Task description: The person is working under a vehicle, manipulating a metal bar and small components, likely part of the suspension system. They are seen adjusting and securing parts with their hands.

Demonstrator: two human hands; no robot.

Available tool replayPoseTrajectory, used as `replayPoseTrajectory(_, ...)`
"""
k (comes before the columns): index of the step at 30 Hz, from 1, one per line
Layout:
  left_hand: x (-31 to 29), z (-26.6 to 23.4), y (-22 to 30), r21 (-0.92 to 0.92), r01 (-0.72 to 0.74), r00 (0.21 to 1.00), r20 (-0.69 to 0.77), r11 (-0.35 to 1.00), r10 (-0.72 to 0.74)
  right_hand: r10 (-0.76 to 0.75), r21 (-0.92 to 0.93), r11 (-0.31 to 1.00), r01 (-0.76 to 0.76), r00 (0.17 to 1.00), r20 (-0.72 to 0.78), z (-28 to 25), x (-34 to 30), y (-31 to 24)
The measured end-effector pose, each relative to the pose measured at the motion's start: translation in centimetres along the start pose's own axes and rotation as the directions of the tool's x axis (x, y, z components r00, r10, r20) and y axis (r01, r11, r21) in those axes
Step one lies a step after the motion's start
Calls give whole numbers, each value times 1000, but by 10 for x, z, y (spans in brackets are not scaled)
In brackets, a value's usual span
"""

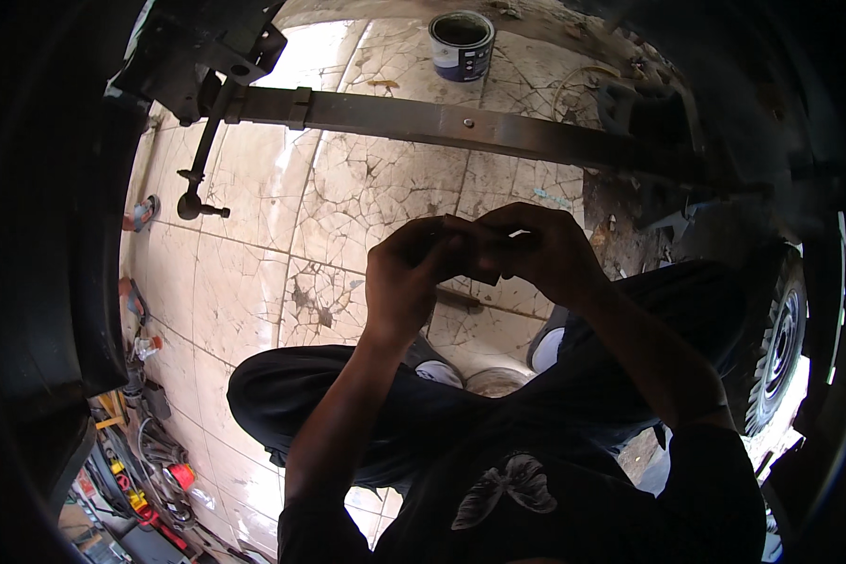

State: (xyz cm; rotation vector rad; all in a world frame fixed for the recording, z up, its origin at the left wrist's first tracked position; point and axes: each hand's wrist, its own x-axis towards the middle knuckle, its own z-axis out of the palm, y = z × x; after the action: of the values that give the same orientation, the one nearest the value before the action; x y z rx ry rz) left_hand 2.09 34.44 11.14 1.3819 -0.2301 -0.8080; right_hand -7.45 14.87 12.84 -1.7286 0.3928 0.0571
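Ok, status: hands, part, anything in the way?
Left hand and right hand together at a small dark piece. Piece shadowed, details unclear. Bar beyond, apart from both.

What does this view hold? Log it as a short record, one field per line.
Left hand: holding a small dark piece, too dim to identify
Right hand: also holding that piece
Across the front: dark metal bar
Beyond the bar: open can, upright on cracked tiles
Lower left: assorted gear, some red and yellow
Far right: treaded wheel
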Motion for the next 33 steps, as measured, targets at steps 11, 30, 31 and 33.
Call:
replayPoseTrajectory(11, 17, 25, 7, -57, 84, 995, 63, 995, -80, -37, -113, 993, 22, 990, -136, -23, -7, 3)
replayPoseTrajectory(30, 33, 33, 19, -18, 72, 996, 60, 997, -70, -411, -69, 912, 405, 907, -93, -34, -9, -2)
replayPoseTrajectory(31, 32, 32, 18, 9, 74, 996, 55, 997, -74, -354, -15, 935, 355, 930, -101, -32, -11, -4)
replayPoseTrajectory(33, 29, 30, 19, 65, 72, 996, 44, 995, -75, -184, -42, 983, 181, 979, -84, -34, -11, -8)
